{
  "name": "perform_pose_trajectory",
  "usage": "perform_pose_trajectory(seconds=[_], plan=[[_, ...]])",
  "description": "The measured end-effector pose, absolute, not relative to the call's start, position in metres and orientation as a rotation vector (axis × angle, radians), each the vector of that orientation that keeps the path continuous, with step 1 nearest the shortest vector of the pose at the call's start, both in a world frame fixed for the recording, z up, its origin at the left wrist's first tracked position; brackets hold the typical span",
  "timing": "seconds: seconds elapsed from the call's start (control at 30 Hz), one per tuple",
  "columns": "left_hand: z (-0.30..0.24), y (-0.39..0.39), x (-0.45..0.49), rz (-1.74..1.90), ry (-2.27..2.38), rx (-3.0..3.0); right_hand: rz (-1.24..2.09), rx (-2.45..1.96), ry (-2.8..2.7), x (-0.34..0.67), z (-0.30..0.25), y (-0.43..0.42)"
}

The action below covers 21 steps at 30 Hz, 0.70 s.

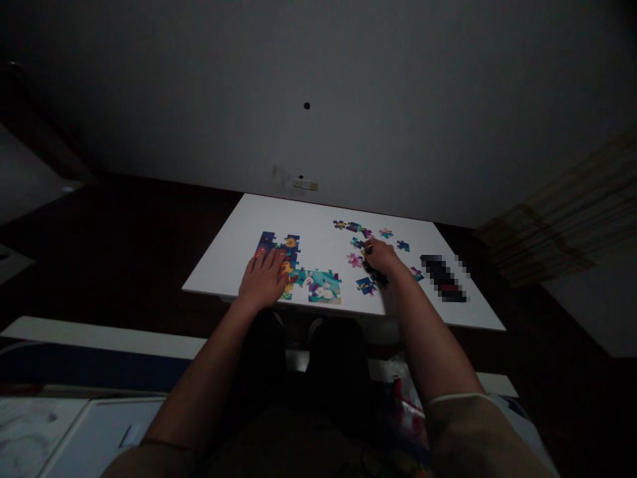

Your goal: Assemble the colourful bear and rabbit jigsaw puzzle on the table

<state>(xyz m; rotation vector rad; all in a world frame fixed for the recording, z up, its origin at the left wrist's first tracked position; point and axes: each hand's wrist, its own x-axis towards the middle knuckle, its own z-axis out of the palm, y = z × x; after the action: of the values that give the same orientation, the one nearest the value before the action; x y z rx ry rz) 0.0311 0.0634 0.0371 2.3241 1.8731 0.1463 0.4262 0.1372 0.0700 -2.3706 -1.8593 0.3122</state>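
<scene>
A partly joined jigsaw puzzle [324,289] lies on the left half of the white table, with white rabbits along its lower part and dark blue above. My left hand [263,275] rests flat on its left side, fingers spread, covering some of the picture. To the right, my right hand [382,256] is among loose puzzle pieces, its fingers curled down and pinched on a small dark puzzle piece [369,250], partly hidden by the fingers. Close by lie a pink piece [354,260] and a blue piece [365,286]. More pieces are spread beyond the hand.
The white table [223,255] stands near a grey wall. A dark, pixelated object [444,279] lies at its right side. My legs are under the near edge. A plastic bag with red parts [409,405] is beside me, and a curtain [542,239] hangs at right.
</scene>
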Motion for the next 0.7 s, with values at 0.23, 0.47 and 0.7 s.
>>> perform_pose_trajectory(seconds=[0.23,0.47,0.7], plan=[[0.038,0.073,0.028,0.188,1.883,2.298,0.184,-2.291,-1.890,0.429,0.071,0.132],[0.040,0.083,0.023,0.231,1.912,2.286,0.171,-2.354,-1.956,0.440,0.080,0.127],[0.040,0.080,0.023,0.257,1.915,2.294,0.323,-2.179,-1.894,0.447,0.079,0.125]])
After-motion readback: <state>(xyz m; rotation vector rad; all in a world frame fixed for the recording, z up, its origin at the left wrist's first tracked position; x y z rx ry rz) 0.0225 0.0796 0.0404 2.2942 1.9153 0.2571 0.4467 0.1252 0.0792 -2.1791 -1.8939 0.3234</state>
